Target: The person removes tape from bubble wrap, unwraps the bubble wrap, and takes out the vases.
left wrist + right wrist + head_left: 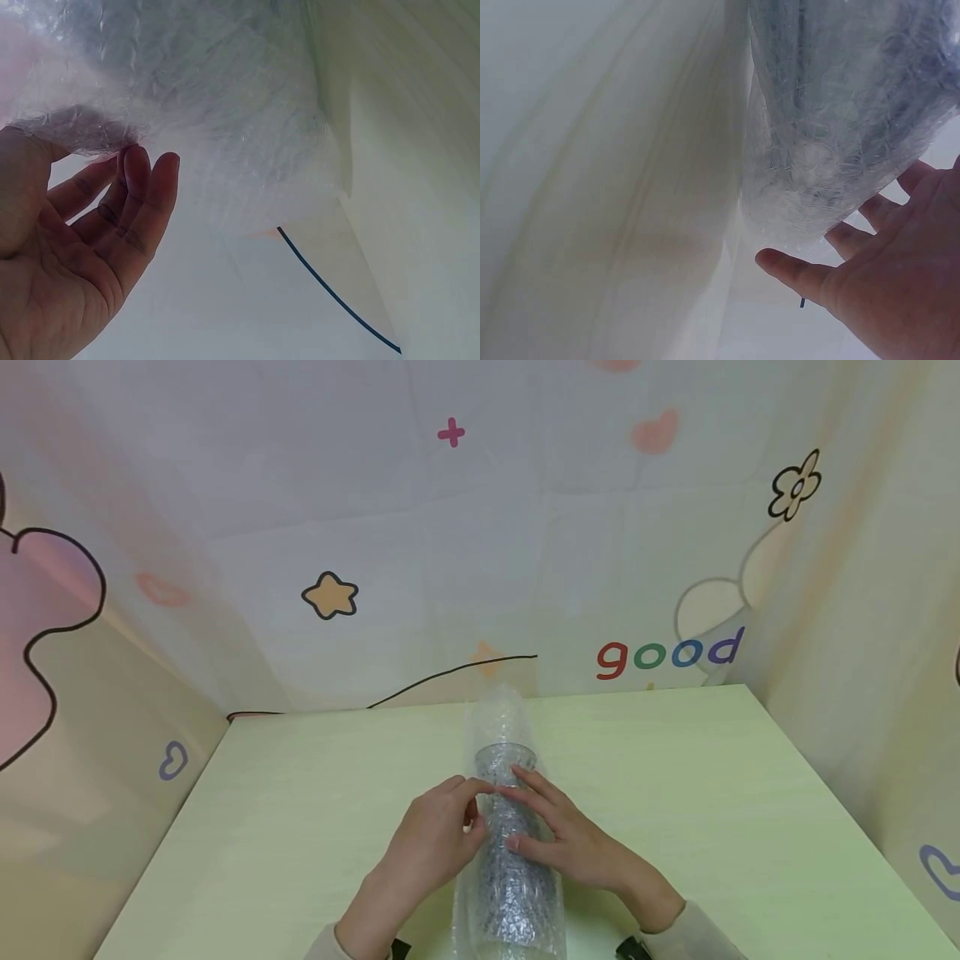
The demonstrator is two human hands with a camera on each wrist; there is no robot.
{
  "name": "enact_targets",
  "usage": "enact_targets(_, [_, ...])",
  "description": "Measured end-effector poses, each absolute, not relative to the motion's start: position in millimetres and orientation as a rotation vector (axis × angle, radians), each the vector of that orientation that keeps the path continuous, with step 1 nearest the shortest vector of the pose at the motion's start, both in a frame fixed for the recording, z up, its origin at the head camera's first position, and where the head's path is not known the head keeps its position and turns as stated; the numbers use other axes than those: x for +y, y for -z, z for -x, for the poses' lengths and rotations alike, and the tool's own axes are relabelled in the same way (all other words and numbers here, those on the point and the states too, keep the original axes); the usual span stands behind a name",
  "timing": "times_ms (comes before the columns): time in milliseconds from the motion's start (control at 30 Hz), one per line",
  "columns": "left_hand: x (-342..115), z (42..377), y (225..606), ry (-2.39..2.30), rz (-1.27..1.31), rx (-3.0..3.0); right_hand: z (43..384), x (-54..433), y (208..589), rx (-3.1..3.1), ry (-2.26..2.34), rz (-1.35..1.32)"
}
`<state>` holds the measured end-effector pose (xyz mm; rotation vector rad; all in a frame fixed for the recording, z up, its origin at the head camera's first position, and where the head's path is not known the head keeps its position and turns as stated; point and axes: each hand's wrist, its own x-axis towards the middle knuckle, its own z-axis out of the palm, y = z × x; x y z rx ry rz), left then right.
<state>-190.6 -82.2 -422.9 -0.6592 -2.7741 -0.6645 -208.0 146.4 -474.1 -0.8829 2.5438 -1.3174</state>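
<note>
Fingers of left hand (435, 831) pinch clear plastic bubble wrap (501, 714) round greyish cylinder (517, 893), those of right hand (573, 847) rest spread on it; likely wrap-adjusting, next move probably needing light, flat pressure.

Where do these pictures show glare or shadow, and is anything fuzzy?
Head view: bright glints on the bubble wrap, soft shadow on the tabletop right beside it; left wrist view: dimmer, the left hand fairly clear, the wrap's loose end hazy; right wrist view: the right hand looks shaded, the wrap's crinkles catch pale highlights.
</note>
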Motion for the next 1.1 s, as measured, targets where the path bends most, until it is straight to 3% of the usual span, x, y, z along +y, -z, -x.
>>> enact_targets(1100, [-104, 192, 421, 0.754, 0.574, -2.821, 208, 148, 475, 2.526, 1.328, 0.875])
